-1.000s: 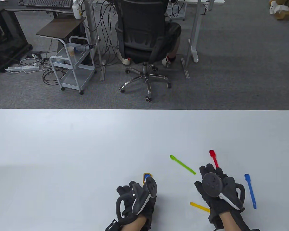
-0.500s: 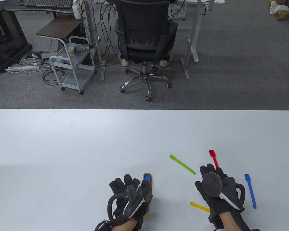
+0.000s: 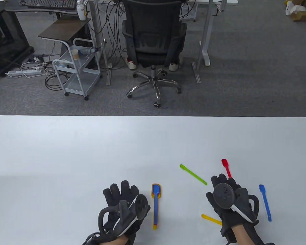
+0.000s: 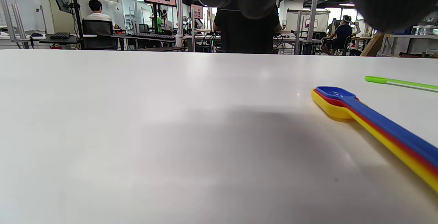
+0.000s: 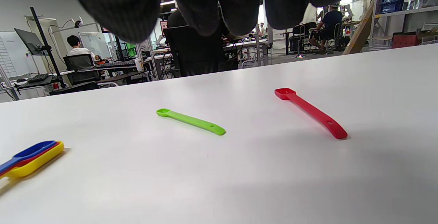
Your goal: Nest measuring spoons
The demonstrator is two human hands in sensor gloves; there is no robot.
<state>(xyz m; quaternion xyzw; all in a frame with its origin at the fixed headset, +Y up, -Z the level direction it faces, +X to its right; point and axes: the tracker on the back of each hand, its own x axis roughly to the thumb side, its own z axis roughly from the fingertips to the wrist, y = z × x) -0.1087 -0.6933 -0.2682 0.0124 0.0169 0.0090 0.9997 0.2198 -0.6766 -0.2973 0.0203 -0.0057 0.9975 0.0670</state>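
A nested stack of spoons, blue on red on yellow, lies on the white table; it also shows in the left wrist view and the right wrist view. My left hand rests flat just left of the stack, fingers spread, holding nothing. My right hand rests flat among loose spoons, holding nothing: a green spoon to its left, a red spoon partly under its fingertips, a blue spoon to its right, a yellow spoon partly under the palm.
The far table edge runs across the middle of the table view. Beyond it stand an office chair, a grey cart and desk legs on carpet.
My left hand let go of the nested stack and slid left, uncovering it. The stack now lies free on the table. My right hand has not moved.
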